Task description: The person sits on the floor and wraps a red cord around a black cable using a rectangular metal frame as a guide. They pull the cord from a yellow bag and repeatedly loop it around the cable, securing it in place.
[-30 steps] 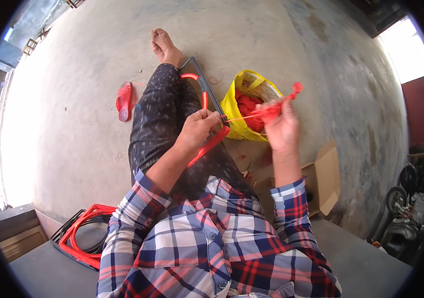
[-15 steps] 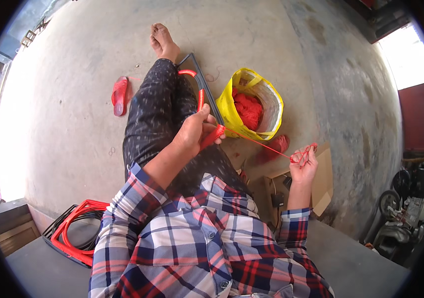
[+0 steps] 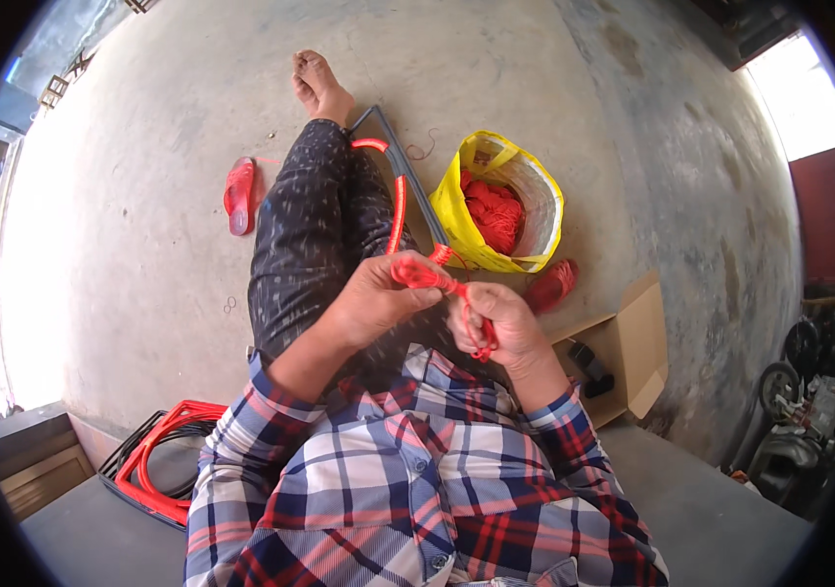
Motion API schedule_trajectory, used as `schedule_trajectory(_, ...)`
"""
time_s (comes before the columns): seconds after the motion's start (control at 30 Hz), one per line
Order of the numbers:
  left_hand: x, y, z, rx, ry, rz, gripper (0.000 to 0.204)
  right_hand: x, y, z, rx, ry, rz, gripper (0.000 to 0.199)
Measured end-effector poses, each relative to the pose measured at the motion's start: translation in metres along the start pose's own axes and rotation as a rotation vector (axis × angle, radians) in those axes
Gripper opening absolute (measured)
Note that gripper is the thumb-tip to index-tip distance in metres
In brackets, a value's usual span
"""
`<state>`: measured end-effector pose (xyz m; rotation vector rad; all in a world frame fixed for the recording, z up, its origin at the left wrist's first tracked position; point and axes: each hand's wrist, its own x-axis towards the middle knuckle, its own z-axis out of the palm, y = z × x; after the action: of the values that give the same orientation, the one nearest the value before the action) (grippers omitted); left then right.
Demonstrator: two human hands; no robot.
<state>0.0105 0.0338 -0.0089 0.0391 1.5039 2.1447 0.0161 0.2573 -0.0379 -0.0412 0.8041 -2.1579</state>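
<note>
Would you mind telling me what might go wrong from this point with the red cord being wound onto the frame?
1. The red cord is pinched between the left hand and right hand near the frame; if the grip loosens, the wrap may slacken.
2. The cord feeds from a loose heap in the yellow bag; it could snag or tip the bag.
3. Bare fingers on taut cord may chafe.

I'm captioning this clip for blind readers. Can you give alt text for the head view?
Both hands, left hand and right hand, grip a red cord over the lap of a seated person in a plaid shirt. Ahead on the concrete floor stands a yellow plastic bag of red cord.
</note>
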Motion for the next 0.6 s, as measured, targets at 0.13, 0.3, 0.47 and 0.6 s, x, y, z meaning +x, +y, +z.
schedule_trajectory(0.13, 0.014, -0.012, -0.025, 0.149, 0.258, 0.038, 0.011, -0.003, -0.026, -0.025, 0.294, 0.076, -0.304, 0.033)
schedule_trajectory(0.3, 0.043, -0.019, -0.013, 0.415, 0.238, 0.12, 0.008, 0.008, -0.018, -0.039, 0.174, 0.3, -0.253, 0.029)
schedule_trajectory(0.47, 0.053, -0.009, -0.004, 0.625, 0.172, 0.222, 0.008, 0.022, -0.005, -0.016, 0.012, 0.45, -0.128, 0.026)
schedule_trajectory(0.6, 0.053, 0.004, -0.002, 0.829, 0.105, 0.384, 0.01, 0.023, 0.0, -0.007, -0.021, 0.428, -0.122, 0.018)
